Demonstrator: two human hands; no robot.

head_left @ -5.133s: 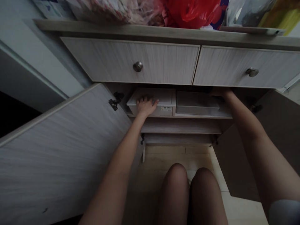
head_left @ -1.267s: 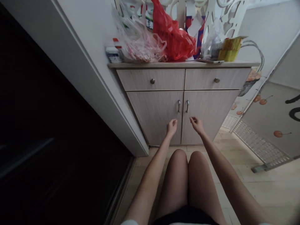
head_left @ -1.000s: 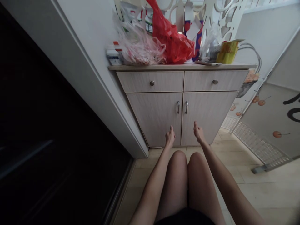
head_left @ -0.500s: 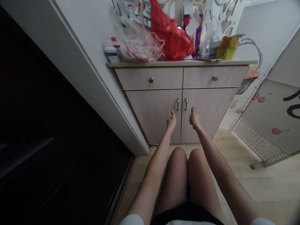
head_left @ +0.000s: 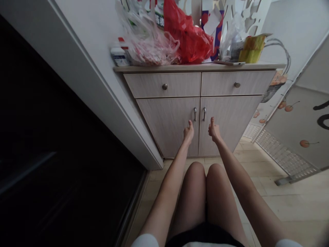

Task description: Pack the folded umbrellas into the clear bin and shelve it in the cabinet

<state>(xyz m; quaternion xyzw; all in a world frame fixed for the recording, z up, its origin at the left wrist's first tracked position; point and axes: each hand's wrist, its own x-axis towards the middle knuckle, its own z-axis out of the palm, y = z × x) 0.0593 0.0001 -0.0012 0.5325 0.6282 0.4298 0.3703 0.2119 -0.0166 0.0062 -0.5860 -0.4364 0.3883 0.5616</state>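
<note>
Tiled floor (head_left: 295,209) before a cabinet (head_left: 231,82): nothing in hand

I read the left hand (head_left: 188,133) and right hand (head_left: 214,131) as raised and empty, fingers curled in and thumbs up, though I cannot tell how tightly from here. Neither pinches anything. Both hover in front of the doors (head_left: 167,127), just below the two handles (head_left: 195,114), which stand side by side where the doors meet. I cannot tell whether the knuckles touch the wood.

My worry is the knees (head_left: 196,175), close under the doors: a hard pull could swing a door into them or catch a hand. A jolt could also slide the phone (head_left: 228,62) lying on the cabinet top, or shift the red bag (head_left: 187,36) and clear bag (head_left: 151,43) heaped beside it.
</note>
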